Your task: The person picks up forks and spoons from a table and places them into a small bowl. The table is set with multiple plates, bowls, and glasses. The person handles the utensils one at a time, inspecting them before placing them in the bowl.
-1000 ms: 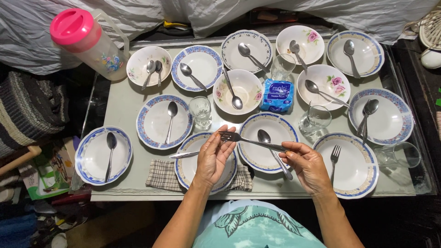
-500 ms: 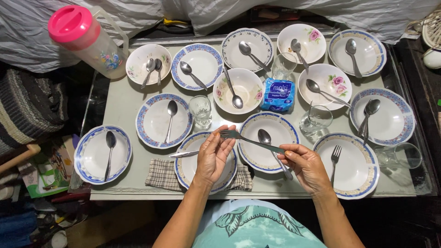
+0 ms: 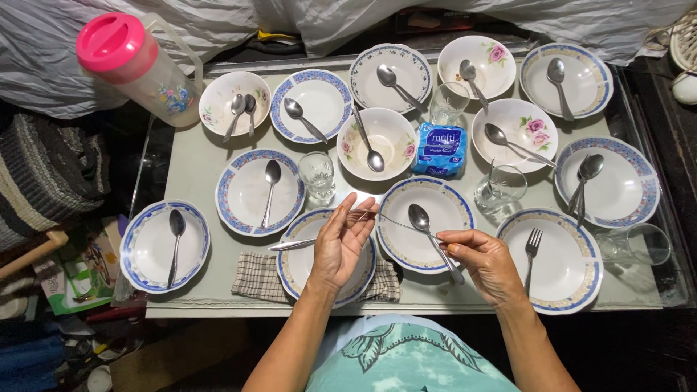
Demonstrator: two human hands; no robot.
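The person holds a fork (image 3: 396,220) between both hands above the table (image 3: 189,163). The left hand (image 3: 341,243) is half open, palm up, its fingertips (image 3: 363,209) pinching the tine end; the right hand (image 3: 486,263) is loosely curled, thumb and forefinger closed on the handle end. The fork's long axis runs nearly level from left to right, dipping a little toward the right hand, and it hangs over the near rim of the middle plate (image 3: 428,192). Neither hand is nearer to it than the other: each has one end.

That middle plate serves as the landmark. On it lies a spoon (image 3: 434,236), bowl toward the far side, handle slanting toward the right hand and passing under the fork. Just left of the plate, under the left hand, sits another plate (image 3: 301,272) on a checked cloth (image 3: 258,279), with a knife (image 3: 294,245) lying across it, tip pointing left. Just right of the landmark is a plate with a second fork (image 3: 531,250), lying with its tines away from the person. Beyond the landmark are a blue tissue pack (image 3: 439,149) and a bowl (image 3: 392,134); glasses stand at its far left (image 3: 317,176) and far right (image 3: 499,190). Far left of it, at the table corner, stands a pink-lidded jug (image 3: 134,69).
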